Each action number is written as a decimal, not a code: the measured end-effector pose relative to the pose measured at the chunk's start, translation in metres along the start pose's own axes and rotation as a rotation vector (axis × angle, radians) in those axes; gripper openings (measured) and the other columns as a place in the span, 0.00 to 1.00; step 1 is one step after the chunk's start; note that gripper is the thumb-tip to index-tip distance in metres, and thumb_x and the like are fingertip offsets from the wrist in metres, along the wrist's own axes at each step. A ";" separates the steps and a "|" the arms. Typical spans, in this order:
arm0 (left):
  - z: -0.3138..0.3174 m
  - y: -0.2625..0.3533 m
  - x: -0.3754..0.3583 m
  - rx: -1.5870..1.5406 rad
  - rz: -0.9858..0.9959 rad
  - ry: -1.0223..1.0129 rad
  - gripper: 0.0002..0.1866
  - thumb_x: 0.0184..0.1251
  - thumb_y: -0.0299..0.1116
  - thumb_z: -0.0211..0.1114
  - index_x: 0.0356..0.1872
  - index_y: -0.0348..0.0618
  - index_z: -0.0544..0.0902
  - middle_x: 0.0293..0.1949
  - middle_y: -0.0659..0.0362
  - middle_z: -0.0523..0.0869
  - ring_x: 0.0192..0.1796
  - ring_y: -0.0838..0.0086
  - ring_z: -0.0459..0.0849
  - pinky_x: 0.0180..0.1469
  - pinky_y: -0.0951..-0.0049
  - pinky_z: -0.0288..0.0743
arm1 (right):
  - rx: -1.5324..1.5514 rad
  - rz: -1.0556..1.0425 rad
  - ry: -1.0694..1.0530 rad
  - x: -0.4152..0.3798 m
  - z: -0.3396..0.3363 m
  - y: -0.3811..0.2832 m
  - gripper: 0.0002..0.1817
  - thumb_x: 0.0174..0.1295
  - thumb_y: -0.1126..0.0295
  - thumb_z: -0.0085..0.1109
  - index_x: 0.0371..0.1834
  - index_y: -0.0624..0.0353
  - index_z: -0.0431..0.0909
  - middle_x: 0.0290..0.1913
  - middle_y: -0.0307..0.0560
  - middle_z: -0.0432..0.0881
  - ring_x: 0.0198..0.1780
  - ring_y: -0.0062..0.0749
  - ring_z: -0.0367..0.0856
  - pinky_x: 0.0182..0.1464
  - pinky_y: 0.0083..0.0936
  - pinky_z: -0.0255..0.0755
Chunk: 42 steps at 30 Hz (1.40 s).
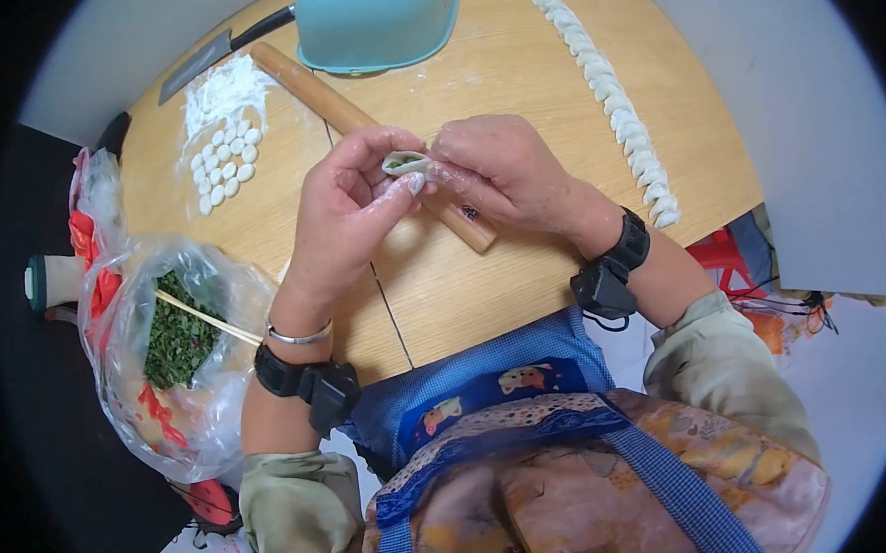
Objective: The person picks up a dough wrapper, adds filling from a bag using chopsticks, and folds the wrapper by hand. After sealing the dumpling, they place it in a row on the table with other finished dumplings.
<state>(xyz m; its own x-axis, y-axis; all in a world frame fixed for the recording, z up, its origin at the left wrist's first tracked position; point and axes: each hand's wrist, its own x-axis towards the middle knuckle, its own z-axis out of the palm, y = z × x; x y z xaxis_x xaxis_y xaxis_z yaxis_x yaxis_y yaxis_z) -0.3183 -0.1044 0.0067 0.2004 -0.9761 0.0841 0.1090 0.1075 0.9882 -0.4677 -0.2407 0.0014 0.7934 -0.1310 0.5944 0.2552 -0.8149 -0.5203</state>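
Two hands meet over the middle of the wooden counter [513,83] in the head view, both closed on one small dumpling [404,163] held clear of the wood. The left hand [344,212] cups it from below, fingers curled and thumb pressed to the near edge, so the soft wrapper has a bed to sit in; the right hand [498,173] comes in from the other side with its fingertips pinched on the rim, where green filling shows in the gap not yet sealed. Both hands are dusted white, which probably keeps the dough from sticking. Directly beneath them lies a rolling pin [349,116], slanted across the counter and within easy reach. To the left, small dough pieces [225,166] sit in loose rows beside a patch of flour [223,93], spaced so they do not touch. A cleaver [206,61] rests beyond the flour at the far edge, out of the way. An overturned teal bowl [377,20] stands at the top, perhaps covering something, though that cannot be seen. Along the right side a long row of finished dumplings [614,97] curves toward the near edge. At the person's left, off the counter, an open plastic bag [183,390] holds chopped greens [178,340] with chopsticks [210,317] resting in them, close to the filling hand.
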 end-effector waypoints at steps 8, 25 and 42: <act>-0.003 -0.004 0.001 0.032 0.004 -0.040 0.15 0.65 0.19 0.60 0.52 0.34 0.75 0.46 0.58 0.82 0.47 0.79 0.81 0.49 0.80 0.77 | -0.024 0.108 -0.116 -0.001 -0.009 -0.005 0.07 0.64 0.65 0.56 0.33 0.56 0.76 0.26 0.45 0.77 0.29 0.44 0.78 0.31 0.36 0.70; -0.002 -0.009 0.002 0.027 0.004 -0.067 0.14 0.64 0.17 0.59 0.50 0.34 0.74 0.45 0.59 0.80 0.47 0.80 0.80 0.49 0.80 0.76 | -0.104 0.049 -0.087 0.000 -0.005 -0.004 0.09 0.63 0.63 0.57 0.32 0.56 0.74 0.24 0.46 0.76 0.28 0.45 0.78 0.29 0.38 0.69; -0.001 -0.012 0.002 0.074 0.022 -0.067 0.17 0.63 0.18 0.60 0.54 0.36 0.72 0.48 0.59 0.79 0.49 0.79 0.80 0.51 0.80 0.76 | -0.066 0.130 -0.085 -0.002 -0.006 -0.004 0.13 0.60 0.59 0.61 0.30 0.56 0.72 0.25 0.48 0.76 0.27 0.47 0.77 0.28 0.36 0.69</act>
<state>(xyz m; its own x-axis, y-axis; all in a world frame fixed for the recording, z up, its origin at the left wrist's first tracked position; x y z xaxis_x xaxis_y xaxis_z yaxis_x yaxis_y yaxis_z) -0.3178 -0.1072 -0.0050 0.1365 -0.9844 0.1113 0.0327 0.1168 0.9926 -0.4734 -0.2412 0.0061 0.8622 -0.1921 0.4687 0.1121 -0.8300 -0.5463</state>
